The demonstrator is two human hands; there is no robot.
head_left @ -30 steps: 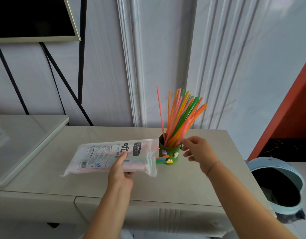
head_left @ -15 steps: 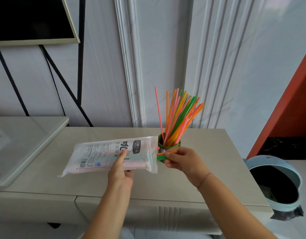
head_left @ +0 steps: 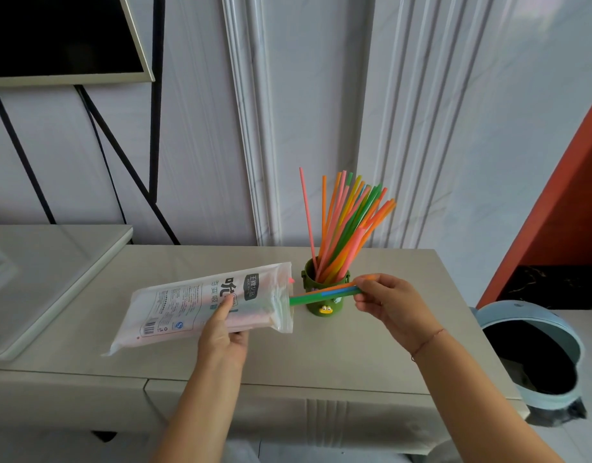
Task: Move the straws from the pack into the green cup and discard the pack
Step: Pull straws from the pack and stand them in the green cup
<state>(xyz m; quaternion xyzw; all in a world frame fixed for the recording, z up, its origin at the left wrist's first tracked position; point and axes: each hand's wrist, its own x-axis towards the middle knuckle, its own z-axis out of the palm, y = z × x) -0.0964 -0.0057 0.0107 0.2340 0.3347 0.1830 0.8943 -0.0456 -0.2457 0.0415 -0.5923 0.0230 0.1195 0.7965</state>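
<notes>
**Straws half out of the pack, in front of the green cup**

The left hand (head_left: 221,332) holds the pack (head_left: 204,305) above the bench (head_left: 371,355), thumb pressed on its printed face and fingers curled underneath. The pack is a clear plastic bag with printed text and a barcode; it lies tilted, its open mouth pointing toward 3 o'clock and raised slightly, its sealed end sagging toward 8 o'clock. Pale straws can be made out inside it, though their count cannot be told.

The right hand (head_left: 386,300) pinches a small bundle of straws (head_left: 324,294) between thumb and fingertips at their 3 o'clock end. Green, blue and orange ones show; they lie nearly level, their other ends at or inside the pack's mouth, and the bundle crosses in front of the green cup (head_left: 324,295). A thin red cord circles the right wrist.

The green cup stands upright on the bench just to 3 o'clock of the pack's mouth, with a small yellow figure on its front. It holds many standing straws (head_left: 348,225) in pink, orange, yellow and green, most fanning toward 1 o'clock.

At 4 o'clock of the bench, on the floor, stands a pale blue bin (head_left: 535,355) with a dark liner.
</notes>
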